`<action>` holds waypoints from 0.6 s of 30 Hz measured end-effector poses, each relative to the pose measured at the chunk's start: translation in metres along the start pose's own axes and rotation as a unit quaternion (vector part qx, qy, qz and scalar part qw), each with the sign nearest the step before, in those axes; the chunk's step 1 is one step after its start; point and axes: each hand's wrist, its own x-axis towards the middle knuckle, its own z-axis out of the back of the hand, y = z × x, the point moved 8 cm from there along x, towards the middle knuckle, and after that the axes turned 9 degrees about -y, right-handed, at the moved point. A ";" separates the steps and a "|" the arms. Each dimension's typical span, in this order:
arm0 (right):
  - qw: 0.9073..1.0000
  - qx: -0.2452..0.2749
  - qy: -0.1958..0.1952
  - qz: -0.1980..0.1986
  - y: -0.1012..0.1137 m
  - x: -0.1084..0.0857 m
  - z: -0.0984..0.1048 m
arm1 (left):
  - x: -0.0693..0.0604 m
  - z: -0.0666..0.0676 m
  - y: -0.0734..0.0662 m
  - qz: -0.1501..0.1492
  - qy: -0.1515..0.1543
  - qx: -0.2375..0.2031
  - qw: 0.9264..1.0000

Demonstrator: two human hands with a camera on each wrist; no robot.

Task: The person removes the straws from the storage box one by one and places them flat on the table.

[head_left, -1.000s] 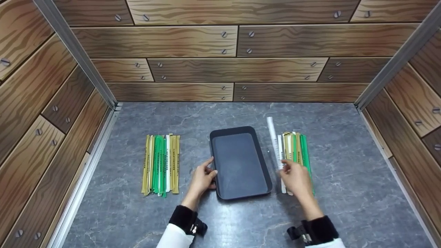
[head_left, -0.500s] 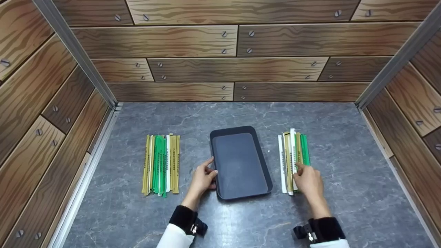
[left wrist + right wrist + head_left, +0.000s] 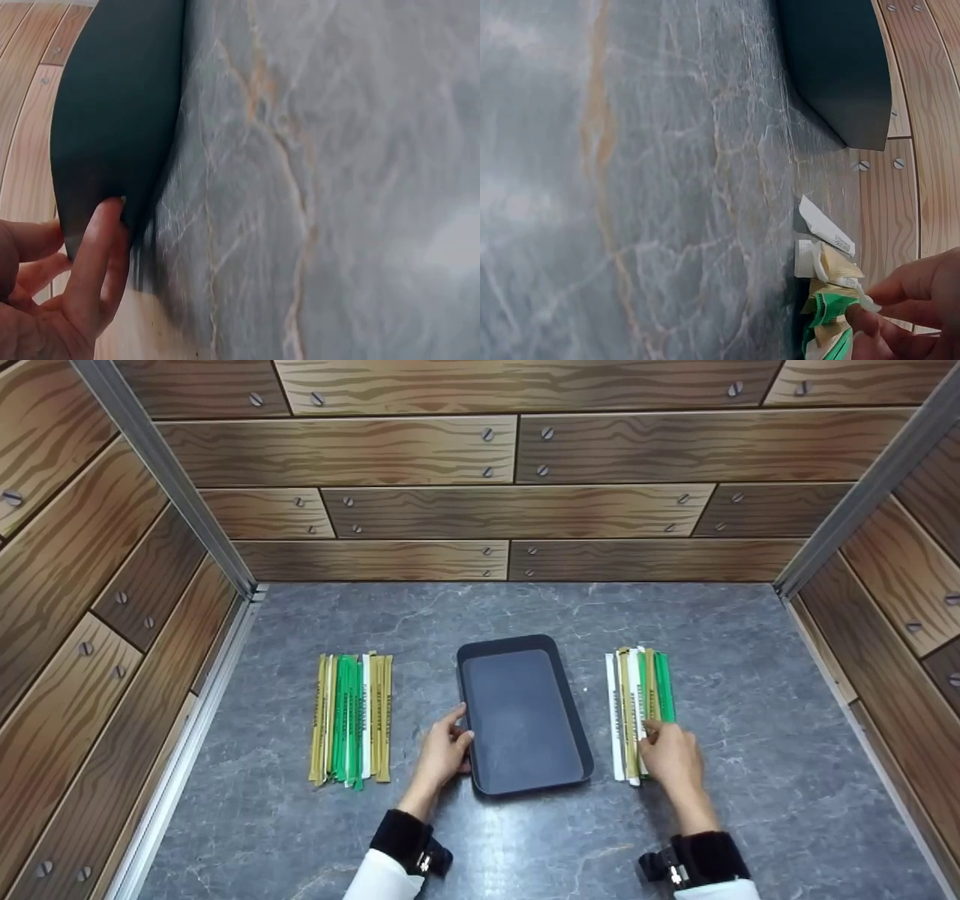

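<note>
In the head view my left hand (image 3: 442, 746) grips the near left rim of a dark grey rectangular tray (image 3: 525, 720), thumb at the rim and fingers along the outer wall. The left wrist view shows those fingers against the tray's outer side (image 3: 120, 112). My right hand (image 3: 673, 754) is at the near half of the right-hand row of slim printed stick packets (image 3: 626, 712), coloured white, gold and green. Its thumb and fingers pinch a white stick packet (image 3: 636, 679) lying among them. In the right wrist view a white packet end (image 3: 868, 301) shows at the fingertips.
Another row of gold, green and white stick packets (image 3: 349, 720) lies left of the tray. All rest on a grey marbled tabletop (image 3: 525, 847). Wood-patterned walls (image 3: 517, 510) stand behind and on both sides.
My right hand has carried a long white packet rightward from beside the tray and lowered it onto the right-hand row. The left hand and tray stay where they were.
</note>
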 end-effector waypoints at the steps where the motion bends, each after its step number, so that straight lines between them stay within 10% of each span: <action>1: 1.000 -0.002 0.002 -0.002 0.000 0.000 0.000 | -0.001 0.000 -0.001 -0.007 -0.002 0.013 1.000; 12: 0.992 -0.002 -0.029 0.121 0.033 -0.004 0.015 | -0.002 0.011 -0.017 -0.082 -0.051 0.089 0.991; 18: 0.982 -0.019 -0.005 0.186 0.046 -0.004 0.023 | 0.001 0.037 -0.040 -0.155 -0.103 0.171 0.968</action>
